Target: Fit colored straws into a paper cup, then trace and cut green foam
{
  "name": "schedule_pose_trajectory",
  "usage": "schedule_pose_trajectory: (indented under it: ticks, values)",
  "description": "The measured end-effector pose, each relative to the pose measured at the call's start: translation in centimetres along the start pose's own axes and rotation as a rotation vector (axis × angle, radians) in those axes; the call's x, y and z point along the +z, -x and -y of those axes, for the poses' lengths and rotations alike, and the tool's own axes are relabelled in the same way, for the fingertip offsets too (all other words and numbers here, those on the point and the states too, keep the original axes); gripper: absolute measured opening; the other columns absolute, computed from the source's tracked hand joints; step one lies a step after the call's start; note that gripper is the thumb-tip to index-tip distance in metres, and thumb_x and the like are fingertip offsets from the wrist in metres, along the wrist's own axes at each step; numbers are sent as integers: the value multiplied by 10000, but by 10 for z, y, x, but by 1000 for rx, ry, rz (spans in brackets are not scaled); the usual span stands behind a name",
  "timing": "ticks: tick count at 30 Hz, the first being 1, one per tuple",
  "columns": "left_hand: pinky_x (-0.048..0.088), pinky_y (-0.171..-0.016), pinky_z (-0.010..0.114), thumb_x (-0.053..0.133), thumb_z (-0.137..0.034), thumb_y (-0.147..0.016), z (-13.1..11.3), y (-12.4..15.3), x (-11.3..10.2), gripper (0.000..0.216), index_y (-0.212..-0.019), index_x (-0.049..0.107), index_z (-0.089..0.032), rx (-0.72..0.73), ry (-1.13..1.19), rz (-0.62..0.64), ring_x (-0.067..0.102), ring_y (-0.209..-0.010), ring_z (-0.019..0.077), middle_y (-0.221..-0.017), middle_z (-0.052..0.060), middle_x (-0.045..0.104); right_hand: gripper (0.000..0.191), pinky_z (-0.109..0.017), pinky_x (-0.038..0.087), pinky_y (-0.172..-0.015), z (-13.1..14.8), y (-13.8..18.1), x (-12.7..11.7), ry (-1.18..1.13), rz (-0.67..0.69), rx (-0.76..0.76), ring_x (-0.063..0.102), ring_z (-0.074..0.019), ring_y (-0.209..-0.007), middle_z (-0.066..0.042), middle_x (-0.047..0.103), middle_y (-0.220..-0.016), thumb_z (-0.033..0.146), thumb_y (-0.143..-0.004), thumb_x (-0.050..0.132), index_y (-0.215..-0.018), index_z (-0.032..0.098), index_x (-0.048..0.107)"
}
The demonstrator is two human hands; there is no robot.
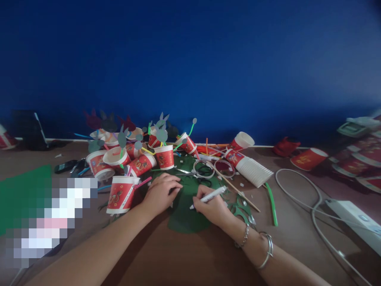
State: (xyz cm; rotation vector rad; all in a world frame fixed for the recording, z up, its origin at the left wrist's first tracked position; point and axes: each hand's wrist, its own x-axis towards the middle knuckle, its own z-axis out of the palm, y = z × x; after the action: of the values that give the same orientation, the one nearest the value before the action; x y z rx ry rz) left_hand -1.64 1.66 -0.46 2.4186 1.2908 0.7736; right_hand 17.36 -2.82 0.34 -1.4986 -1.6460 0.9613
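Green paper [187, 214] lies on the brown table in front of me. My left hand [163, 192] rests flat over its left part, fingers stretched out and holding nothing. A white marker [212, 194] is gripped in my right hand [211, 206], its tip low over the paper; whether the tip touches I cannot tell. Just beyond my hands lie scissors [186, 172] with dark handles and rolls of clear tape [204, 169]. Beside my left forearm stands a red and white paper cup [122, 194] with a pink straw [143, 182].
Several decorated cups [164, 157] with straws and rabbit-shaped cutouts [161, 131] crowd the back left. At right are stacked paper cups [250, 169], a green straw [271, 204], a wooden stick [235, 186], green scraps [239, 208], a white cable [315, 210] and a power strip [354, 218].
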Motion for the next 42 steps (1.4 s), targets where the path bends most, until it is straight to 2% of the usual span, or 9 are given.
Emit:
schedule_pose_trajectory:
  ticks: [9, 14, 17, 21, 25, 42]
  values:
    - [446, -854, 362, 552, -237, -819, -1, 0, -1, 160, -867, 699, -275, -3, 5, 1, 557, -993, 202, -1056, -5, 680, 221, -199, 246, -403, 3, 0, -1, 6, -10, 11, 368, -87, -423, 50, 477, -432, 214, -689, 542, -525, 212, 394]
    - [445, -855, 356, 561, -229, -813, -1, 0, -1, 157, -867, 700, -276, -5, 5, 3, 555, -992, 198, -1055, -8, 679, 233, -197, 317, -430, 2, -1, -2, -154, -5, 56, 432, -92, -412, 52, 505, -414, 270, -748, 528, -561, 216, 399]
    - [445, -853, 359, 562, -232, -812, -1, -1, -1, 155, -863, 703, -274, -1, 11, 10, 556, -987, 200, -1048, -5, 682, 228, -194, 307, -422, 3, -1, -2, -206, 14, 48, 420, -90, -403, 64, 483, -408, 309, -764, 534, -597, 216, 411]
    - [446, -854, 357, 550, -235, -816, -2, -1, -2, 166, -863, 705, -271, -14, 10, 9, 556, -990, 200, -1054, -3, 679, 166, -193, 284, -423, 4, -1, -2, -107, 67, -13, 417, -89, -443, 55, 489, -468, 232, -704, 573, -595, 201, 452]
    - [442, -860, 355, 547, -236, -816, -2, 0, -2, 170, -867, 706, -271, -22, 10, 13, 554, -996, 197, -1058, -10, 678, 164, -198, 300, -449, 4, -1, -2, -23, 114, -45, 432, -94, -473, 37, 524, -497, 211, -714, 565, -581, 193, 469]
    - [438, -861, 358, 545, -241, -815, -2, -1, -3, 176, -881, 704, -276, -25, 4, 23, 548, -1002, 200, -1062, -15, 677, 168, -190, 283, -444, 6, 3, -3, 21, 163, -73, 387, -82, -478, 47, 497, -511, 201, -715, 569, -581, 186, 469]
